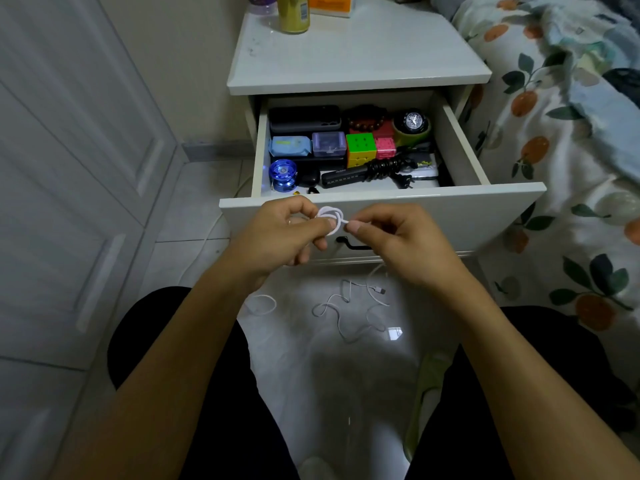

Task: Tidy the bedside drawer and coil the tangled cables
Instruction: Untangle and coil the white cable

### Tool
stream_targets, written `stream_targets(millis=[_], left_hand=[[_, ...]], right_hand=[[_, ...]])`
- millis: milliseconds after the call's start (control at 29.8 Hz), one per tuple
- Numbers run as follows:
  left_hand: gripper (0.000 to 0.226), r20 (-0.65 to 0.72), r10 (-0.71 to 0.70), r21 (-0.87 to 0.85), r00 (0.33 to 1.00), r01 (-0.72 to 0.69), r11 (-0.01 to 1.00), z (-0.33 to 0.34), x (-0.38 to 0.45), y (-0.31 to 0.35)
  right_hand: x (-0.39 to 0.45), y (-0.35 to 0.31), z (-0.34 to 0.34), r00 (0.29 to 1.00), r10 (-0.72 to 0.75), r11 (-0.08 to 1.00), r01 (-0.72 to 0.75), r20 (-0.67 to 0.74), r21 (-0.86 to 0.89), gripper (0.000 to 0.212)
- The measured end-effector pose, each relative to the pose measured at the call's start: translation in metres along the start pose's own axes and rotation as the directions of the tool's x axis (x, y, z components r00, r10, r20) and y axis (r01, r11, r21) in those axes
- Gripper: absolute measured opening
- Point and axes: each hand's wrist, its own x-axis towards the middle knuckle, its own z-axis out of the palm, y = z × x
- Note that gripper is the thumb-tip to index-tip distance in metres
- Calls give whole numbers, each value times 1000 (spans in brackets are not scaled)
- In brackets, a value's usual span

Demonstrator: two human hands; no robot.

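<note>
In front of the open white drawer (450, 209), my left hand (287, 233) pinches a small coil of white cable (329, 214). My right hand (391, 233) pinches the cable's end just right of the coil. Below my hands, a loose white cable (346, 306) with a plug lies tangled on the tiled floor. The drawer holds a black case (304, 118), a bead bracelet (367, 120), a watch (412, 121), a puzzle cube (360, 147), a pink cube (385, 147), a blue yo-yo (283, 173) and a black coiled cord (384, 167).
The bedside table top (360, 60) carries a yellow can (293, 12) and an orange box (330, 3). A bed with a fruit-print cover (561, 140) stands at the right, white cabinet doors (69, 168) at the left. My knees frame the floor.
</note>
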Motion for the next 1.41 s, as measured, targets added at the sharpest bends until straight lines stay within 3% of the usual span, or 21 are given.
stream_targets(millis=[101,168,235,369,603,804,905,1106,1240,1341,1408], left_hand=[[5,88,52,-101,995,-43,994,-5,-2,1],[9,62,103,-82,993,-98,992,-8,-3,0],[12,20,121,-56,992,-120,991,-8,-4,-1],[14,-36,175,-35,984,-177,984,-3,-5,-1],[14,-79,245,-23,966,-247,969,2,-7,1],[17,-118,317,-1,941,-320,948,11,-9,3],[17,-137,340,38,931,-338,940,14,-9,4],[9,-138,366,113,920,-352,929,15,-10,6],[9,-162,396,182,904,-367,912,15,-8,6],[7,-138,394,203,909,-364,909,13,-7,4],[6,-134,375,221,917,-341,914,13,-4,0]], right_hand=[[2,4,-7,989,79,997,-80,-127,-1,17],[3,5,-12,975,124,992,-116,-186,52,16],[2,4,-14,977,140,986,-122,-159,116,11],[-2,1,-8,994,88,975,-73,-66,208,13],[-2,-3,-6,979,-56,982,90,-198,166,30],[0,-5,-3,983,-64,982,93,-171,167,15],[1,-5,0,988,-64,991,80,-143,108,5],[4,-2,2,996,38,995,-30,-84,93,17],[4,1,2,991,-106,981,91,-82,-172,23],[5,0,1,953,-231,951,179,-194,-253,31],[5,-1,1,929,-294,932,227,-226,-283,22]])
